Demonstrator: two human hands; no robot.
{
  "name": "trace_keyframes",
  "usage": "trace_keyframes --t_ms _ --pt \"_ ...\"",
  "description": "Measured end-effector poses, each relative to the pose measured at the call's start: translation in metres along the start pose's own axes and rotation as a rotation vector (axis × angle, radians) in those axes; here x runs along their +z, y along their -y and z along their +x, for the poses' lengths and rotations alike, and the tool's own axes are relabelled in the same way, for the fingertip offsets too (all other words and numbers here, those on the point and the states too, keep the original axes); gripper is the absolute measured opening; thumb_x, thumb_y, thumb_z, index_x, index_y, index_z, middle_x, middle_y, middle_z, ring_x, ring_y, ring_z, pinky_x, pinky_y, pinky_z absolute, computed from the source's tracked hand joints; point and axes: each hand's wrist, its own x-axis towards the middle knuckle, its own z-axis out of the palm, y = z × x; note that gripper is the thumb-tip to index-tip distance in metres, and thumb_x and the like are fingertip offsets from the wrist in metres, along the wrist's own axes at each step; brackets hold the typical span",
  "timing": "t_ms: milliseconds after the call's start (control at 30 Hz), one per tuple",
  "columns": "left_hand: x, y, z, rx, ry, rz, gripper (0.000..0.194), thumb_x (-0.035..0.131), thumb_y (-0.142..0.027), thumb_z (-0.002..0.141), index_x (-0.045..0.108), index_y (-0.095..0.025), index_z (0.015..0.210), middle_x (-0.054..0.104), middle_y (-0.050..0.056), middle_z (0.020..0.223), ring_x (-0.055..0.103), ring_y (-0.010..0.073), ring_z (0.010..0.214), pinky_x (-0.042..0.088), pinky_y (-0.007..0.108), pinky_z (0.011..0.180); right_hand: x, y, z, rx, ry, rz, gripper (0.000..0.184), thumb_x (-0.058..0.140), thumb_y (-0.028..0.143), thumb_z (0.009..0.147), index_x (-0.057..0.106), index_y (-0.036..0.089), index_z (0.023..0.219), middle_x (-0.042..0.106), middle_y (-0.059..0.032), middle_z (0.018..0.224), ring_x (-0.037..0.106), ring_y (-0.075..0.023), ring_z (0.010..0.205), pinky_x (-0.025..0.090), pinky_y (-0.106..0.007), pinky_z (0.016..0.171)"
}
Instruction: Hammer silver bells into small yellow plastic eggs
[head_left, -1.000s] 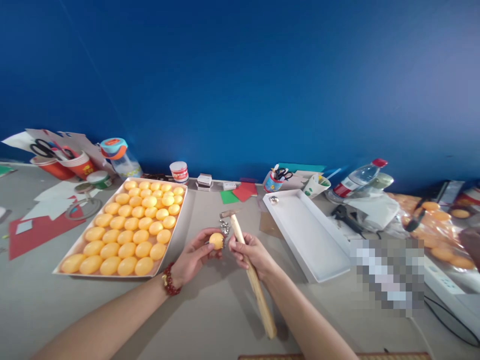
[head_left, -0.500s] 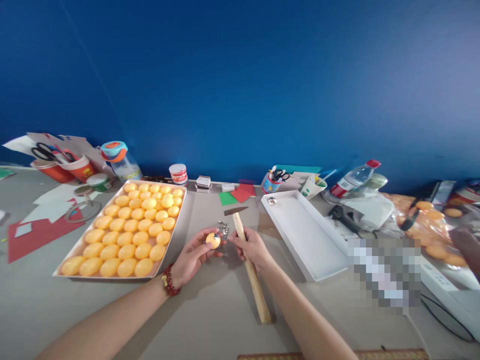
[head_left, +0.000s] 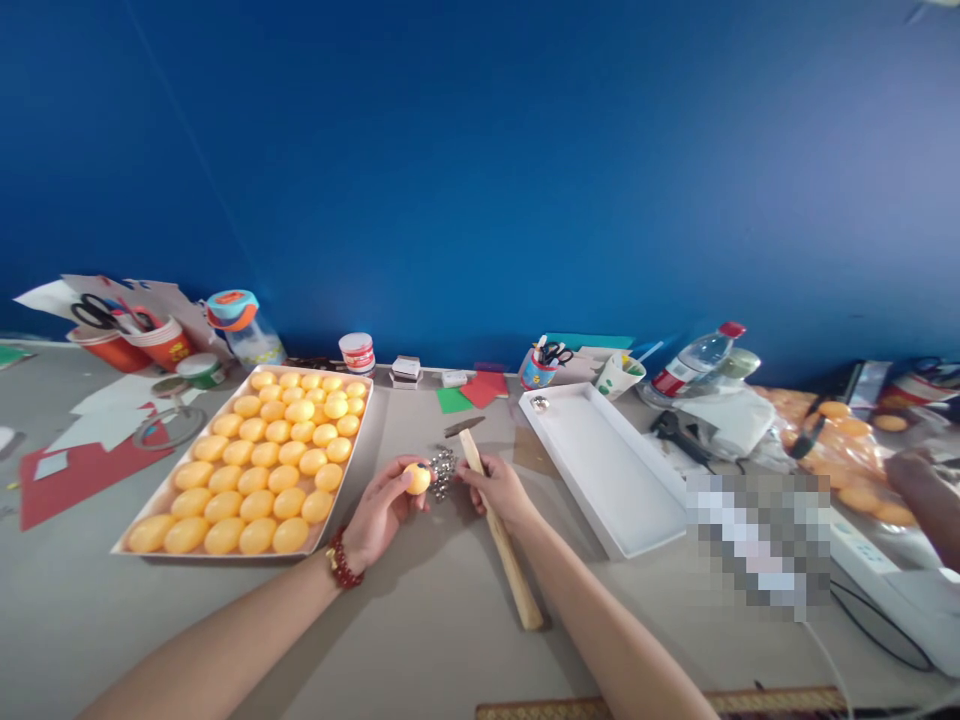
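Shifted slightly leftward from the metal pieces point(head_left: 442, 470) since the earlier frame, the orange ball point(head_left: 416, 480) now shows its dark mark at the upper right; more of the pieces are exposed, and more of another person's hand point(head_left: 919, 485) has entered at the right edge. Left hand point(head_left: 379, 515): thumb and fingers pinch the ball just beside the pieces, above the counter point(head_left: 420, 640). Right hand point(head_left: 504, 492): fingers closed about the wooden handle of the hammer point(head_left: 504, 550), near its head, the handle slanting back toward the wearer. Whether the hammer rests on the counter cannot be told.

Step in hand, as judged from the pose: the ball is being held and turned for handling or inspection, the hammer gripped but not touching it. From this pose, a further move calls for a light, steady pinch, since the ball would roll if loosened, and for clearance between the hammer head and both the ball and the loose pieces.

Flanking the hands: at left, a shallow tray point(head_left: 225, 555) of similar balls in rows; at right, a white box point(head_left: 619, 475) with a small shiny object point(head_left: 539, 404) in its far left corner.
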Motion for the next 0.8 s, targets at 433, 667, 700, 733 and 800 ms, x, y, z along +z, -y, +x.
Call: trace_keyframes --t_ms 433,667,700,733,800 --pt "0.006 0.014 -0.008 0.253 0.127 0.522 0.04 0.068 -0.03 0.085 0.057 -0.021 0.122 0.061 0.012 0.129 0.057 0.0273 0.122 0.045 0.042 0.106 0.0 0.011 -0.015 -0.042 0.179 0.064 0.052 0.07 0.06 0.073 0.061 0.015 0.097 0.049 0.0094 0.043 0.037 -0.006 0.028 0.027 -0.016 0.028" --pt "0.009 0.003 -0.001 0.346 0.187 0.764 0.039 0.06 -0.033 0.09 0.056 -0.025 0.128 0.057 0.01 0.136 0.049 0.0276 0.132 0.038 0.046 0.113 0.006 0.023 -0.025 -0.125 0.31 0.197 0.053 0.076 0.049 0.074 0.057 0.017 0.112 0.057 0.0071 0.06 0.039 -0.0039 0.034 0.034 -0.015 0.03" --pt "0.011 0.0 0.0 0.35 0.194 0.788 0.039 0.059 -0.032 0.091 0.055 -0.025 0.129 0.056 0.01 0.137 0.049 0.0276 0.131 0.038 0.046 0.113 0.005 0.025 -0.025 -0.124 0.311 0.214 0.051 0.076 0.048 0.074 0.058 0.018 0.111 0.056 0.0072 0.059 0.038 -0.0039 0.034 0.033 -0.015 0.03" --pt "0.015 -0.004 0.001 0.361 0.189 0.808 0.038 0.058 -0.032 0.091 0.055 -0.025 0.129 0.056 0.01 0.136 0.05 0.0276 0.131 0.039 0.046 0.112 0.004 0.027 -0.025 -0.123 0.314 0.232 0.05 0.075 0.048 0.075 0.057 0.018 0.111 0.056 0.007 0.06 0.039 -0.004 0.034 0.033 -0.015 0.03" --pt "0.022 -0.012 0.004 0.351 0.213 0.854 0.038 0.058 -0.032 0.091 0.054 -0.025 0.129 0.056 0.011 0.135 0.051 0.0276 0.129 0.041 0.045 0.11 0.003 0.031 -0.024 -0.115 0.324 0.291 0.048 0.076 0.046 0.075 0.057 0.019 0.109 0.055 0.0073 0.059 0.038 -0.004 0.034 0.033 -0.015 0.03"
